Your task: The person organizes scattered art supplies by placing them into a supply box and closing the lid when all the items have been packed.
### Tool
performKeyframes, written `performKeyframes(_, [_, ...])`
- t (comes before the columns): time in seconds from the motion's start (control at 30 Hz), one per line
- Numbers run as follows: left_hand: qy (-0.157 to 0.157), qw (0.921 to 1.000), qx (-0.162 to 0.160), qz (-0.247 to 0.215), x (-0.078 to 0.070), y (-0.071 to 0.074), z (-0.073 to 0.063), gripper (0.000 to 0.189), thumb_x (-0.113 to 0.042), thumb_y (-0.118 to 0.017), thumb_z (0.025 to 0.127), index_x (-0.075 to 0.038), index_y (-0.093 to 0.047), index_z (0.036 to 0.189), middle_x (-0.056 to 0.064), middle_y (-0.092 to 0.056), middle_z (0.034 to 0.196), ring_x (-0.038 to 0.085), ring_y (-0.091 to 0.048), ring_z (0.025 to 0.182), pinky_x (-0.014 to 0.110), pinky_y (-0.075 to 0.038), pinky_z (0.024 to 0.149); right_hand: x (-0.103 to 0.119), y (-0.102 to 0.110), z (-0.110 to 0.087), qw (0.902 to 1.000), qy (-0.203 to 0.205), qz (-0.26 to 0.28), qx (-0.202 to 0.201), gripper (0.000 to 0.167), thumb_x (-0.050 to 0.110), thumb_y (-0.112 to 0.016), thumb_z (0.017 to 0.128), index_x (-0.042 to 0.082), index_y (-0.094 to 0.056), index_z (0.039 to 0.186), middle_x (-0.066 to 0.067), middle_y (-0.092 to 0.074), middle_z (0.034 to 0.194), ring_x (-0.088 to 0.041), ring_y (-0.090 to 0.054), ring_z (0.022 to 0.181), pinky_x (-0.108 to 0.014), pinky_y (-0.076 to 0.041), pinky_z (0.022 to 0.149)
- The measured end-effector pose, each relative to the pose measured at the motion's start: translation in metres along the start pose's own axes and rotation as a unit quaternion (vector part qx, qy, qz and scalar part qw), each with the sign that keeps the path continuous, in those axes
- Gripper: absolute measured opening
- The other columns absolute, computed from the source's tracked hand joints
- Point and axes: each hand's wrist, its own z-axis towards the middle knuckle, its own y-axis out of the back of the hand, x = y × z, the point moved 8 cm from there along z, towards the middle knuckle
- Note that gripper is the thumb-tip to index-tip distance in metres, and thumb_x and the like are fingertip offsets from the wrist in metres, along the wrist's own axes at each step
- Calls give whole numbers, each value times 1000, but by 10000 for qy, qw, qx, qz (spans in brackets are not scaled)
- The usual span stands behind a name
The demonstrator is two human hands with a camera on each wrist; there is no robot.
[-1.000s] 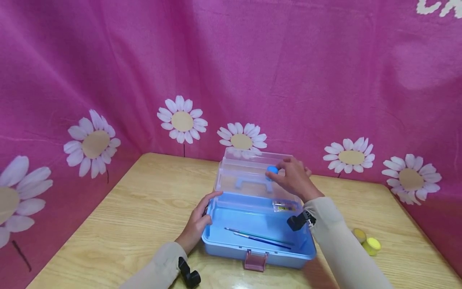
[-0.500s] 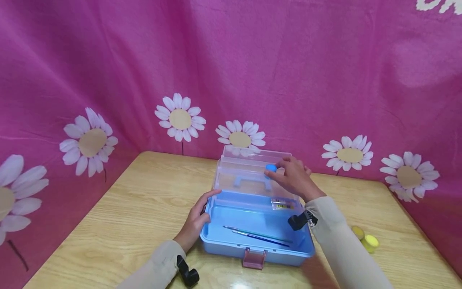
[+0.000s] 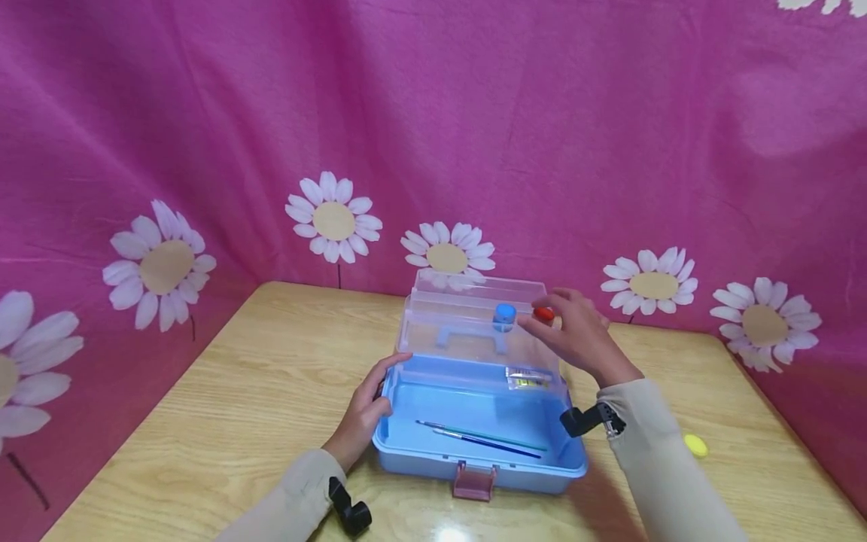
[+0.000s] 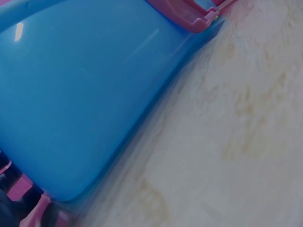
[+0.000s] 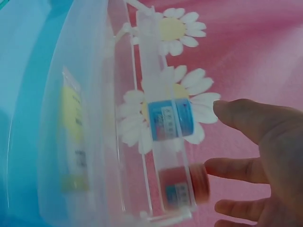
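Note:
My right hand (image 3: 576,335) hovers behind the box with fingers spread. In the right wrist view its fingertips are right by a blue-capped paint jar (image 5: 169,119) and a red-capped paint jar (image 5: 182,187). Both jars sit in a clear plastic compartment (image 5: 147,47) of the opened top. My left hand (image 3: 359,414) grips the left wall of the blue storage box (image 3: 413,467), thumb at the rim. Two paintbrushes (image 3: 489,445) lie inside the box. A paint tube (image 3: 528,378) with a yellow label rests in the clear tray nearer me.
A yellow jar lid (image 3: 695,446) shows on the table (image 3: 271,391) beside my right sleeve. A pink latch (image 3: 474,482) hangs at the box's front. Behind the table stands a magenta curtain (image 3: 542,135) with daisies.
My right hand has let go of the blue-capped jar and drawn back to the right. This uncovers the red-capped jar, and the sleeve now hides one jar on the table. The left hand keeps its hold.

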Motion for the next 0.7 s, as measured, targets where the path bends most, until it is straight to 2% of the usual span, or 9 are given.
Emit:
performKeyframes(0.27, [-11, 10000, 9, -14, 1, 0, 0, 75, 3, -39, 78, -37, -42, 141, -14, -30, 152, 16, -21, 143, 57, -16, 113, -21, 18, -15, 9996, -220, 56, -190, 60, 49, -64, 86, 5, -59, 126, -23, -36, 145, -45, -27, 133, -73, -18, 97])
performKeyframes(0.5, [-22, 10000, 14, -21, 2, 0, 0, 76, 3, -38, 77, -37, -42, 141, -13, -30, 152, 16, -22, 143, 57, -17, 113, -40, 36, -28, 9987, -312, -57, -401, 69, 53, -60, 88, -1, -54, 130, -27, -43, 136, -46, -36, 125, -66, -30, 92])
performKeyframes(0.7, [-32, 10000, 39, -9, -1, 0, 0, 77, 3, -39, 76, -37, -42, 141, -13, -30, 153, 16, -21, 143, 57, -17, 113, -52, 47, -39, 9977, -398, -207, -500, 68, 52, -60, 89, -1, -54, 130, -30, -39, 139, -49, -32, 128, -73, -25, 92])
